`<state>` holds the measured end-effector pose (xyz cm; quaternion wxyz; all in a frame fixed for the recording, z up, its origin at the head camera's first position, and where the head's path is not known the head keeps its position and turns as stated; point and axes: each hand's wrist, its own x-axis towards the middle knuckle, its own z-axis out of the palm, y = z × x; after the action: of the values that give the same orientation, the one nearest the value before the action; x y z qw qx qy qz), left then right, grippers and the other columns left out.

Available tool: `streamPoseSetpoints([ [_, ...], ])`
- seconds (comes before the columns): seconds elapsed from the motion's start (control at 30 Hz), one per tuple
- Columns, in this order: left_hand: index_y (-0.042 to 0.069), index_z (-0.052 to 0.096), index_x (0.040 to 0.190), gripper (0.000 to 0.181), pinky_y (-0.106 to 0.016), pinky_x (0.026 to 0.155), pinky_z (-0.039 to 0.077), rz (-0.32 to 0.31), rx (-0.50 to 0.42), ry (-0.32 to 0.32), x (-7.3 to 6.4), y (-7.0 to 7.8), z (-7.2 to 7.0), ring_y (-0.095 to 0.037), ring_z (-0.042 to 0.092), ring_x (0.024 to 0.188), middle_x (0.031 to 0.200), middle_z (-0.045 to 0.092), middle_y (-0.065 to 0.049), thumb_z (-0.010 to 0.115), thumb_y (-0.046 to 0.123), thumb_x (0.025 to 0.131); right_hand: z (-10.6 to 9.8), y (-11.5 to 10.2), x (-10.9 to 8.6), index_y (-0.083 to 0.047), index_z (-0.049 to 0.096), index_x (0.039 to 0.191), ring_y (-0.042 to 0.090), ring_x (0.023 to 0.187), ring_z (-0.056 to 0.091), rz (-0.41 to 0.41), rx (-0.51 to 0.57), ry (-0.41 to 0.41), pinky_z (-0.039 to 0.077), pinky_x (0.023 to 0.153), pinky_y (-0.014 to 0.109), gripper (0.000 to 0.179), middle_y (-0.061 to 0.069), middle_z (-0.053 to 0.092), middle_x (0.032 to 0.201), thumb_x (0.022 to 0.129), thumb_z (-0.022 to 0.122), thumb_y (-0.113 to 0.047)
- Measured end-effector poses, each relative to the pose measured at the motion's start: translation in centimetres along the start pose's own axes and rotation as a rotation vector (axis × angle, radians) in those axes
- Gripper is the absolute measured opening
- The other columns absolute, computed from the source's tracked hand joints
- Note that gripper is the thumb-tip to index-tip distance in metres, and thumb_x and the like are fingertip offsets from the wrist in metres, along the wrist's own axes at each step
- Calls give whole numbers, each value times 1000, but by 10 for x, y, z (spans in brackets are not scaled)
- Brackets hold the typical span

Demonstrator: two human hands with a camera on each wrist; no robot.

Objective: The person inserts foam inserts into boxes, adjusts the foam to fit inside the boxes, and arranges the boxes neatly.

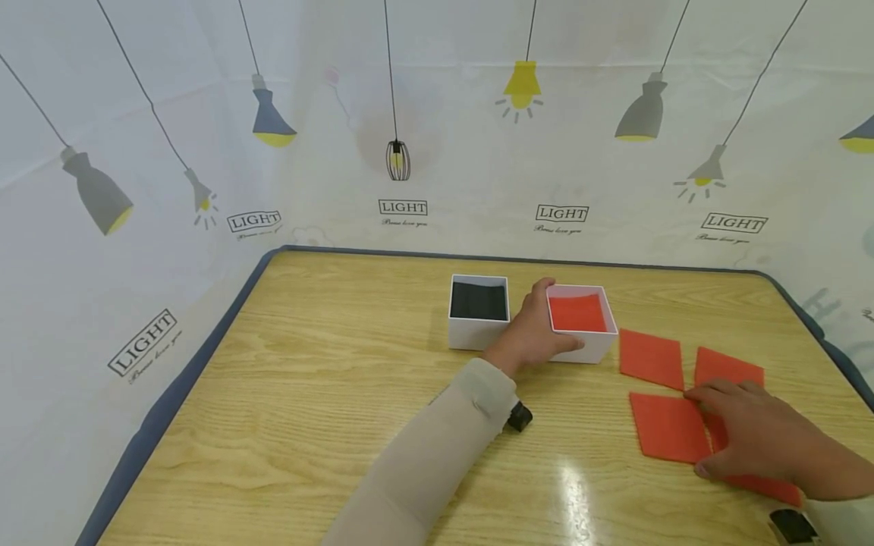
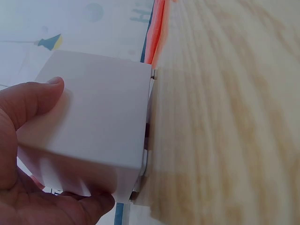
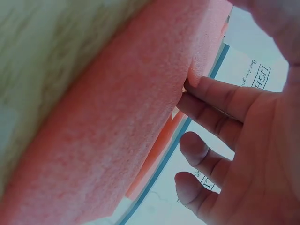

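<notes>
My left hand (image 1: 532,334) grips a white square box (image 1: 597,347) by its left side, thumb on the near wall and fingers at the far wall. Inside that box lies red felt-like material (image 1: 576,312). Over at the right, my right hand (image 1: 758,428) is spread low over several flat red squares laid out in a group. Its fingertips are at the inner edges of the squares, and the right wrist view shows the index fingertip (image 3: 193,84) at a red edge. The near-left square (image 1: 669,428) shows mostly uncovered; the near-right square (image 1: 768,487) is largely hidden under the hand.
A second white box (image 1: 471,335) holding black material (image 1: 480,301) stands just left of the gripped one. All of it is on a wood-grain table (image 1: 307,394) with a blue edge. A white sheet printed with lamps (image 1: 464,167) hangs around the table's back and sides.
</notes>
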<state>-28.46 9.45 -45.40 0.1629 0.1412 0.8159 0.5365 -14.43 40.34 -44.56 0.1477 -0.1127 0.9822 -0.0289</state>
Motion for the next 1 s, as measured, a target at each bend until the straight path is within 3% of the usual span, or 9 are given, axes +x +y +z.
streamPoseSetpoints([
  [0.27,31,19,165,111,-39,107,50,-7,2,2,0,2,0,-12,55,117,143,50,6,92,23,83,-3,-4,-2,-1,63,136,41,105,59,-47,-13,34,55,83,64,101,23,62,132,63,94,-62],
  [0.53,33,19,165,110,-40,109,49,-21,3,1,-1,4,-2,-12,54,120,144,49,7,92,23,83,-2,-6,-4,2,58,137,37,106,58,-13,24,71,55,84,60,96,21,63,131,66,94,-51],
  [0.77,32,19,165,110,-40,108,49,-15,6,-1,-2,4,-1,-12,54,118,144,49,5,92,23,83,-5,-7,-4,8,43,145,40,106,59,10,108,32,56,81,58,101,23,63,124,72,93,-42],
  [1.0,32,19,165,110,-40,108,49,-16,5,-3,-2,3,-1,-13,54,118,144,49,4,92,23,83,-8,-8,-4,10,34,152,33,104,59,-5,229,-11,55,78,49,104,17,62,119,77,91,-33],
])
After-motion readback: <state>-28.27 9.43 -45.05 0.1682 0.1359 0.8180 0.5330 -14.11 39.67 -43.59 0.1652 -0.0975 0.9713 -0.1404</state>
